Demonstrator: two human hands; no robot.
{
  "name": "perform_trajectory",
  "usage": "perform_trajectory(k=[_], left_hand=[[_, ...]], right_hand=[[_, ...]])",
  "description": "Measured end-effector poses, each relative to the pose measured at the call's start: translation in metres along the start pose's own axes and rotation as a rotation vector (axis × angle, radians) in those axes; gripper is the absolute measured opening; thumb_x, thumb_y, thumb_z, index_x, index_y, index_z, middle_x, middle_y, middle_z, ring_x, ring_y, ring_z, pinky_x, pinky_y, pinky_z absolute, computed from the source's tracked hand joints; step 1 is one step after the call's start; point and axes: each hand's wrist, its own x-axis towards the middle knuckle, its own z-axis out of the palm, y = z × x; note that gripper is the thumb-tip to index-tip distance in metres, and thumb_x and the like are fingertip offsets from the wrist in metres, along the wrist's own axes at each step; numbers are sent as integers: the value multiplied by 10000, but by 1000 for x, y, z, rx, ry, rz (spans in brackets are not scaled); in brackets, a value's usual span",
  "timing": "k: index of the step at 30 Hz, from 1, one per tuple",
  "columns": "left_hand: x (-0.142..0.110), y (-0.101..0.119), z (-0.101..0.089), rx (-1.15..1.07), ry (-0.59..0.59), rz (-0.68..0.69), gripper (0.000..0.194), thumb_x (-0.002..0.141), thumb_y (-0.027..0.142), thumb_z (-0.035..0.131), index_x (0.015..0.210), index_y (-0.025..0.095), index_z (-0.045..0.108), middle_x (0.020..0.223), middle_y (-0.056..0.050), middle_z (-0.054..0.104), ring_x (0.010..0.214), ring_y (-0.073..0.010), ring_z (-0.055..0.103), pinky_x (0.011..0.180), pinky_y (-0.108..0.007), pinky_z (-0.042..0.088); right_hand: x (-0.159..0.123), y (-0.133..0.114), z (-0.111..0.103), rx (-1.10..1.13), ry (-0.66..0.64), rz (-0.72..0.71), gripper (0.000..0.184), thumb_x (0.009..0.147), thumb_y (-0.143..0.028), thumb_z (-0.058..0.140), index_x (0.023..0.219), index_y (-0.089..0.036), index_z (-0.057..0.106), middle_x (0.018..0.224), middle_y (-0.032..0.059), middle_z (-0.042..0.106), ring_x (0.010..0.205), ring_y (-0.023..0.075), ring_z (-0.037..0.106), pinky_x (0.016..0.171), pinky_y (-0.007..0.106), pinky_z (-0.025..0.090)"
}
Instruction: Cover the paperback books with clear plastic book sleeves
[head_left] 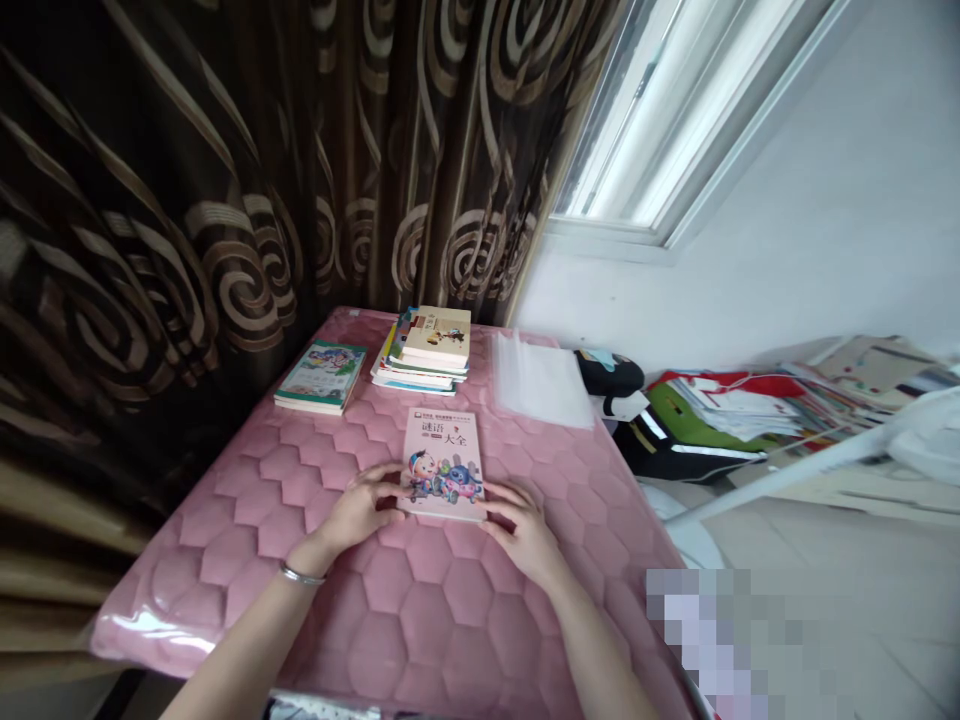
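A glossy riddle book [442,465] sits on quilted pink padding [427,610], left hand [360,508] and right hand [521,530] touching its edges, grips open.

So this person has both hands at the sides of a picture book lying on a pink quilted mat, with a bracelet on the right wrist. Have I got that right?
Nearly: the bracelet is on the left wrist, not the right, as the head view shows. The left hand and right hand are at the sides of the book on the pink quilted mat, as you said.
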Motion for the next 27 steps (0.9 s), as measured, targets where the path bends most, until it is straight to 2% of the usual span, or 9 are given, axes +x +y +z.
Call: perform_trajectory(k=[4,10,16,27], left_hand=[[-2,3,0,-7,-7,-23,356,755,206,760,1091,320,735,1395,-49,551,1284,-248,515,1110,-427,403],[-6,4,4,1,57,-33,358,757,182,729,1095,302,733,1455,-58,490,1315,-250,490,1116,-407,405],[-4,-2,6,30,39,-19,343,765,176,718,1079,313,733,1428,-36,536,1326,-238,482,1120,-429,399],[-5,1,1,17,-6,-26,404,769,131,677,1124,322,716,1460,-27,500,1351,-238,451,1137,-433,371]], right_hand=[[-2,1,2,13,32,-13,255,815,-251,650,1040,-330,742,1302,28,637,1261,271,508,1063,529,386],[-4,-3,6,-3,59,-28,287,800,-248,667,1072,-310,733,1288,36,651,1262,264,525,1052,509,416],[-4,1,7,-3,76,-38,189,814,-282,678,979,-324,758,1256,37,669,1224,270,556,1034,527,426],[-3,7,3,94,29,-53,239,848,-259,612,1030,-326,752,1282,33,653,1221,254,553,1044,512,431]])
